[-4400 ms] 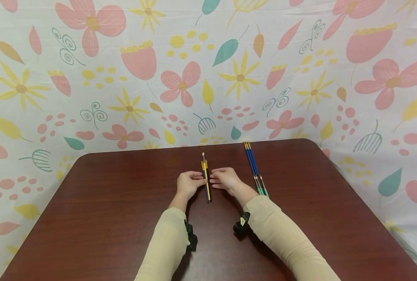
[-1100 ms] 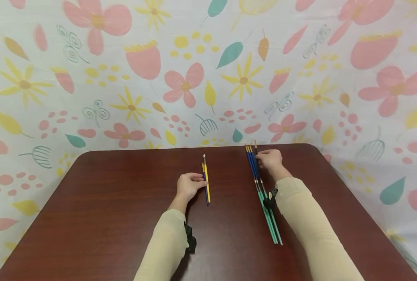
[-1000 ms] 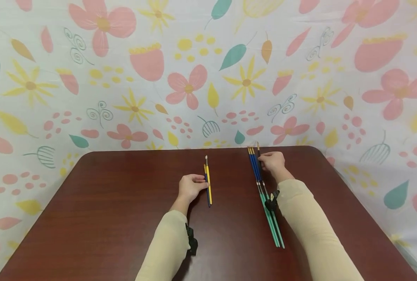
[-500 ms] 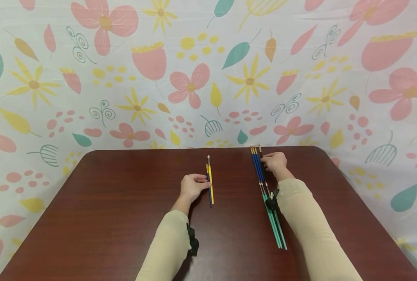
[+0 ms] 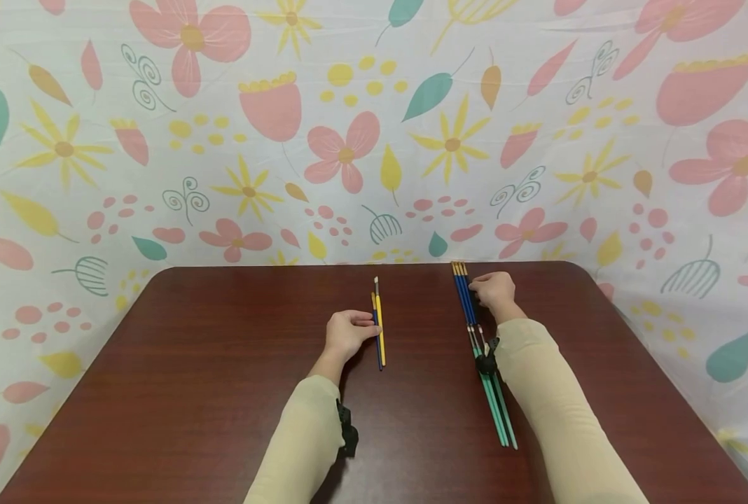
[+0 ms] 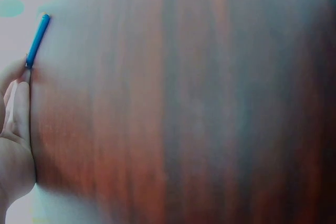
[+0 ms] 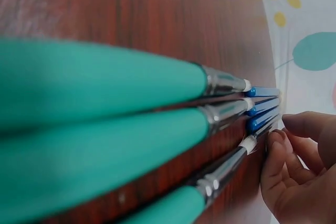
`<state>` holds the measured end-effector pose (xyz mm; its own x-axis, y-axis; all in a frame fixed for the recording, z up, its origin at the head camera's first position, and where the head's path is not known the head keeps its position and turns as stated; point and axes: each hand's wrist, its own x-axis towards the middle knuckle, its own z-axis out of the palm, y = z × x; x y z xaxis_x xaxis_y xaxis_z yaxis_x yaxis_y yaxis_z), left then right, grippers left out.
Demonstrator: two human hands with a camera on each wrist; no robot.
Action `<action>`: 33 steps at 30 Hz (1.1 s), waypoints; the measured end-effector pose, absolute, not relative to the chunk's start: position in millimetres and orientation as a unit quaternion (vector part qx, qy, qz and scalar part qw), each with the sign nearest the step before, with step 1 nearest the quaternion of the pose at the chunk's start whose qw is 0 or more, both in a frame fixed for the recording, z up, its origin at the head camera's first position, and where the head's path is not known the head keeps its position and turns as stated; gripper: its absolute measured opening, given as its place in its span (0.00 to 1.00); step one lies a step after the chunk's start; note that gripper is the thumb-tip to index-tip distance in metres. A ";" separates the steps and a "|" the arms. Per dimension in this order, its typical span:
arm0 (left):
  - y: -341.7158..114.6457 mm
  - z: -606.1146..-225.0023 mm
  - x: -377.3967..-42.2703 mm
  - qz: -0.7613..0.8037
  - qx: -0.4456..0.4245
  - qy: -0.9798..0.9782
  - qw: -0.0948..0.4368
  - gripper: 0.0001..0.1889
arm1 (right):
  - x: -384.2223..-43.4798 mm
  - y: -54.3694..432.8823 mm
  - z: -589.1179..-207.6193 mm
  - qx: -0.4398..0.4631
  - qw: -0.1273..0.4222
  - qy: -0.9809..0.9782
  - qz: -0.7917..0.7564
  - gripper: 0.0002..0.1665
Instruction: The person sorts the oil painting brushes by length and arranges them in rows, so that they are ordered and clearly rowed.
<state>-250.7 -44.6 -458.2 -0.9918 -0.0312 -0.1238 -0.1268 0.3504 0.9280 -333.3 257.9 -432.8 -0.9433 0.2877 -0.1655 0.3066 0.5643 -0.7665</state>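
In the head view, my left hand (image 5: pixel 345 332) pinches a dark blue paintbrush (image 5: pixel 379 355) at mid-table, thumb lapping over it. A yellow paintbrush (image 5: pixel 382 343) with a pale tip lies right alongside. Over at the far right edge, my right hand (image 5: pixel 494 290) pinches a black paintbrush (image 7: pixel 270 124) between thumb and fingers. It lies beside several blue paintbrushes (image 5: pixel 463 297), bristle ends roughly level with theirs. Below them lie green paintbrushes (image 7: pixel 105 77), tips close to the blue handle ends. The left wrist view shows a blue handle (image 6: pixel 38 40) at the left fingertips.
The dark red-brown table (image 5: pixel 223 385) reaches back to a floral cloth (image 5: pixel 260 168) hanging behind it. The right wrist camera (image 5: pixel 486 362) hangs over the green handles. Another camera (image 5: pixel 347 428) sits on the left wrist.
From mid-table, my right hand has carried the black paintbrush right to the blue ones; in the last second it slid slightly nearer, levelling the tips. My left hand stays with its brushes.
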 end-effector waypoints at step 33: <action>-41.8 -458.7 -247.8 0.567 -0.051 0.822 0.032 0.15 | -302.6 239.1 -416.7 0.122 0.041 0.842 -0.524 0.24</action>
<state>-247.8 -41.8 -458.7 -0.9926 -0.0475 -0.1113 -0.1210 0.3529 0.9278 -302.6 239.1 -416.7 -0.9670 0.1621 -0.1968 0.2482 0.4220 -0.8720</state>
